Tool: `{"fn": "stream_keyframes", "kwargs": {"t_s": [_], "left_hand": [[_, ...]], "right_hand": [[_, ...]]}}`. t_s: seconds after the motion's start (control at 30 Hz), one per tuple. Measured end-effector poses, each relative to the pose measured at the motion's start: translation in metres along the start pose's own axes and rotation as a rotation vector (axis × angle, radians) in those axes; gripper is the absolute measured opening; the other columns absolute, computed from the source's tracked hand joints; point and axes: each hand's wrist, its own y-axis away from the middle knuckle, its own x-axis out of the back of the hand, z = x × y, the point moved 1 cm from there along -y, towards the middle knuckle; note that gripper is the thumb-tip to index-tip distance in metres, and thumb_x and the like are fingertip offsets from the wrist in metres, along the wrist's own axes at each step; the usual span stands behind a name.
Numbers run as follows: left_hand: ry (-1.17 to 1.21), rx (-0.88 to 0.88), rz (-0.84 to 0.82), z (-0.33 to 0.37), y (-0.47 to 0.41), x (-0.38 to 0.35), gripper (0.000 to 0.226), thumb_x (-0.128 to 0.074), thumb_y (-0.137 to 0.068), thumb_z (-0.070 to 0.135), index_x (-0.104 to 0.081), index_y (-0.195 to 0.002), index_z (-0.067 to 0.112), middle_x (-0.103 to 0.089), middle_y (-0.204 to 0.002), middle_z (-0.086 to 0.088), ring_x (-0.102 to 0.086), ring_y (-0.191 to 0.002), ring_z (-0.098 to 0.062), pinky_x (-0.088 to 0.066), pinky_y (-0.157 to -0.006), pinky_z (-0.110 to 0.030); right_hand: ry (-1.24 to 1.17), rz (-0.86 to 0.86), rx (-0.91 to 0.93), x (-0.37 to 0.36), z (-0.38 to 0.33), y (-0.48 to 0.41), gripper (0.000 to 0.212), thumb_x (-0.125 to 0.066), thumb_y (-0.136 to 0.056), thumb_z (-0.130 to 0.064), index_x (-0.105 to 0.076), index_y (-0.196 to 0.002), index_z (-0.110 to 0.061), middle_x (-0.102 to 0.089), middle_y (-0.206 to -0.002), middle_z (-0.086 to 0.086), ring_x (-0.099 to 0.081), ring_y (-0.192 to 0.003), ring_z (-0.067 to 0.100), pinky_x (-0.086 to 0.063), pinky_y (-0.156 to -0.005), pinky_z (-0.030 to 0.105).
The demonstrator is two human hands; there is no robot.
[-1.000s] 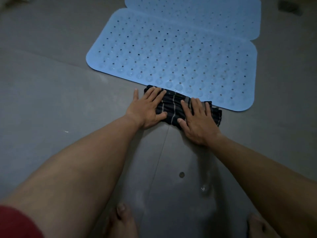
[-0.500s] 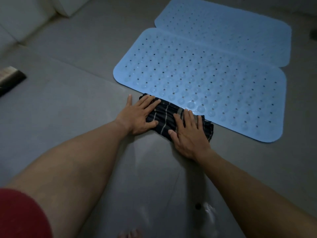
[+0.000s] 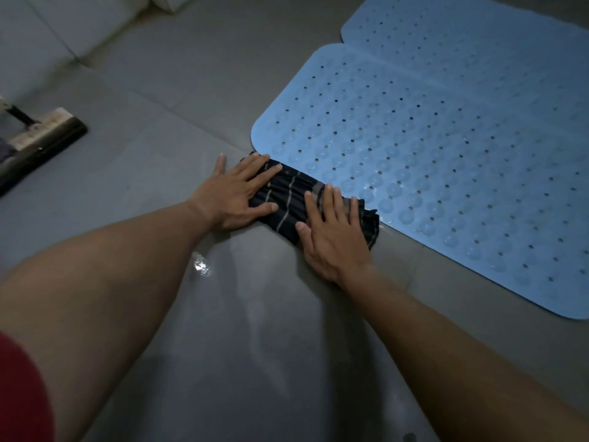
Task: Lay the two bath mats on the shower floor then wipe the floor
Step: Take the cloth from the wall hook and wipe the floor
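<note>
Two blue perforated bath mats lie flat side by side on the grey floor: the near mat (image 3: 439, 173) and the far mat (image 3: 478, 43) behind it. A dark striped cloth (image 3: 293, 196), folded into a strip, lies on the floor against the near mat's front edge. My left hand (image 3: 232, 193) presses flat on the cloth's left end, fingers spread. My right hand (image 3: 331, 231) presses flat on its right end. The cloth's far right tip overlaps the mat's edge.
A floor squeegee (image 3: 38, 145) with a black blade lies at the left. White wall tiles (image 3: 47, 23) rise at the top left. The grey floor (image 3: 242, 314) in front of me is wet and shiny. A red sleeve (image 3: 19, 393) shows at bottom left.
The hands and cloth have slid left along the near mat's front edge. The view has swung left, bringing the squeegee into sight and pushing the mats to the right.
</note>
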Motion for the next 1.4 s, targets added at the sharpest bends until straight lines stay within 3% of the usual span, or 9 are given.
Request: {"fn": "stream_keyframes", "kwargs": {"t_s": [0.3,0.53,0.67,0.77,0.87,1.03,1.2,1.4], "left_hand": [[-0.089,0.033,-0.116,-0.073,0.0,0.011,0.087,-0.005,-0.081,0.084,0.018,-0.153,0.041,0.012,-0.165,0.006,0.014,-0.151,-0.013,0.006,-0.117,-0.064],[-0.164,0.183,-0.228,-0.124,-0.014,0.019,0.085,-0.007,-0.08,0.083,0.024,-0.15,0.044,0.017,-0.164,0.007,0.015,-0.151,-0.018,0.008,-0.116,-0.065],[-0.122,0.127,-0.217,-0.127,-0.016,0.032,0.08,-0.02,-0.09,0.068,0.016,-0.155,0.036,0.014,-0.165,-0.003,0.011,-0.152,-0.021,0.004,-0.119,-0.059],[-0.011,0.101,-0.212,-0.129,-0.007,0.029,0.068,-0.018,-0.097,0.059,0.017,-0.153,0.043,0.014,-0.165,-0.002,0.01,-0.152,-0.02,-0.003,-0.118,-0.062],[0.04,0.185,-0.218,-0.139,-0.009,0.023,0.062,-0.009,-0.096,0.064,0.015,-0.151,0.048,0.015,-0.165,0.004,0.014,-0.151,-0.015,0.003,-0.115,-0.067],[0.047,0.287,-0.232,-0.167,-0.031,0.026,0.073,-0.006,-0.087,0.079,0.005,-0.153,0.05,0.009,-0.166,0.006,0.012,-0.152,-0.014,0.004,-0.114,-0.068],[0.014,0.398,-0.325,-0.209,-0.058,0.04,0.066,-0.013,-0.092,0.073,0.005,-0.152,0.052,0.007,-0.166,0.007,0.005,-0.153,-0.021,0.007,-0.115,-0.066],[-0.063,0.489,-0.393,-0.245,-0.082,0.051,0.061,-0.014,-0.097,0.064,0.01,-0.152,0.049,0.01,-0.166,0.0,0.014,-0.151,-0.028,0.011,-0.117,-0.06]], "right_hand": [[-0.102,0.014,0.032,-0.004,-0.047,-0.054,0.061,-0.019,-0.106,-0.043,-0.013,-0.157,-0.01,0.0,-0.163,0.021,0.008,-0.152,0.031,0.011,-0.12,0.048],[-0.105,-0.023,0.078,-0.002,-0.092,-0.096,0.061,-0.026,-0.106,-0.041,-0.014,-0.156,-0.008,-0.003,-0.162,0.026,0.005,-0.15,0.039,0.009,-0.119,0.048],[-0.165,-0.026,0.031,0.001,-0.101,-0.106,0.055,-0.028,-0.104,-0.036,-0.025,-0.15,-0.007,-0.006,-0.162,0.024,0.004,-0.151,0.036,0.007,-0.122,0.049],[-0.189,-0.047,0.058,0.001,-0.097,-0.104,0.052,-0.029,-0.105,-0.034,-0.024,-0.151,-0.01,-0.003,-0.163,0.021,0.006,-0.151,0.033,0.009,-0.122,0.046],[-0.126,-0.007,0.092,0.0,-0.097,-0.107,0.054,-0.027,-0.106,-0.036,-0.022,-0.155,-0.014,-0.005,-0.164,0.018,0.002,-0.152,0.031,0.008,-0.121,0.043],[-0.074,-0.036,0.108,-0.002,-0.118,-0.141,0.059,-0.02,-0.106,-0.04,-0.012,-0.158,-0.015,-0.003,-0.164,0.019,0.002,-0.152,0.031,0.006,-0.122,0.044],[-0.107,-0.096,0.148,0.002,-0.136,-0.195,0.059,-0.021,-0.106,-0.036,-0.008,-0.158,-0.012,-0.006,-0.163,0.022,-0.002,-0.151,0.033,0.001,-0.122,0.047],[-0.282,-0.173,0.155,0.007,-0.153,-0.25,0.057,-0.029,-0.106,-0.03,-0.016,-0.153,-0.002,-0.005,-0.163,0.022,0.0,-0.151,0.033,0.002,-0.122,0.048]]}}
